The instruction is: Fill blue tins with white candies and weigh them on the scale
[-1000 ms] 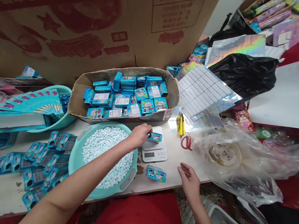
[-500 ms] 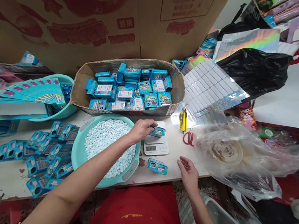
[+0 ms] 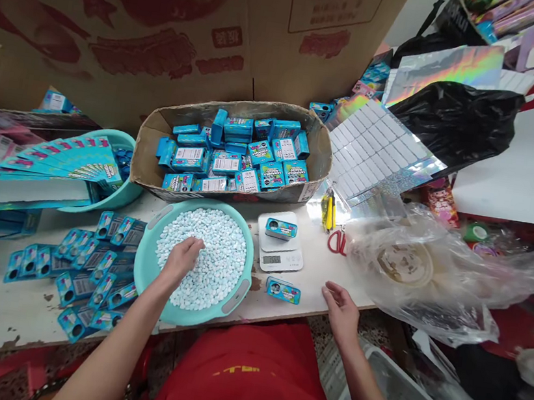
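Observation:
My left hand is over the turquoise basin, its fingertips pinched together at the surface of the small pale-blue candies. Whatever is between those fingers is hidden. On the white digital scale a small blue candy box lies on its side. Another blue candy box rests on the table in front of the scale. My right hand is at the table's front edge, to the right of that box, with its fingers loosely apart and nothing in them.
A cut-down carton full of blue boxes stands behind the basin. Several more boxes lie at left. A yellow cutter, red-handled scissors, label sheets and a clear plastic bag are at right.
My left hand has let go of the box on the scale and moved left and down into the basin's candies. My right hand has barely moved.

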Tool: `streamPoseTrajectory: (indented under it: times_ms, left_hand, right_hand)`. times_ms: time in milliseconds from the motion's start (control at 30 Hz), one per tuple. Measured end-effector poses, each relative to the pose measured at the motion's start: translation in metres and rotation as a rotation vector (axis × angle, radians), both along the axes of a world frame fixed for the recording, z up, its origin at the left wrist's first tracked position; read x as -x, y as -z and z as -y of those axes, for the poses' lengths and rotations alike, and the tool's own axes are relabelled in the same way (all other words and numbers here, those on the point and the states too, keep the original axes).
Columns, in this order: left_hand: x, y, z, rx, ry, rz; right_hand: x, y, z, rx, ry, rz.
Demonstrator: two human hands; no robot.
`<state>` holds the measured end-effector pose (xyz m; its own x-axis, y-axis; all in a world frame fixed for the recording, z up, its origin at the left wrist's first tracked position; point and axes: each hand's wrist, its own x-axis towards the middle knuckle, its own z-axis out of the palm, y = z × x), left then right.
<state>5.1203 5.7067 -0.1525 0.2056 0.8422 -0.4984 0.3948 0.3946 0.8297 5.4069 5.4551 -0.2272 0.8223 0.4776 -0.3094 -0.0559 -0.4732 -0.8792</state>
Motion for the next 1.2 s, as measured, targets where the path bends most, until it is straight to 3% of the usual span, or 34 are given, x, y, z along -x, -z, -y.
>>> streamPoseTrajectory:
  times_ms: [167,433,600,667,733,833,967,1067,1200]
  left_hand:
    - [-0.004,0.005,0.006,0.027,0.061,-0.001]
    - [-0.032,0.002,0.004,-0.114,0.299,-0.128]
    - [-0.036,-0.009,0.003,-0.279,0.441,-0.457]
    - [-0.035,-0.012,0.003,-0.359,0.472,-0.666]
    - [-0.038,-0.013,0.003,-0.378,0.47,-0.743]
    - [-0.052,-0.009,0.007,-0.302,0.403,-0.497]
    - [-0.083,-0.005,0.019,-0.026,0.062,0.066]
    - [-0.096,-0.016,0.025,0.177,-0.208,0.35]
    - [-0.095,-0.041,0.026,0.294,-0.392,0.651]
  right_hand:
    - [0.003,-0.001,0.0,0.006,-0.014,-0.02]
    - [0.002,-0.004,-0.002,0.02,-0.008,-0.044]
    - [0.001,-0.007,0.002,0.01,-0.005,-0.051]
    - [0.002,-0.012,-0.01,-0.015,-0.027,-0.036]
    - [0.002,-0.018,-0.036,-0.065,-0.117,0.037]
    - [0.001,-0.027,-0.092,-0.16,-0.353,0.233]
    - [0.004,-0.045,-0.155,-0.225,-0.539,0.369]
    - [0.013,-0.079,-0.169,-0.297,-0.648,0.491]
    - [0.034,-0.125,-0.17,-0.396,-0.818,0.694]
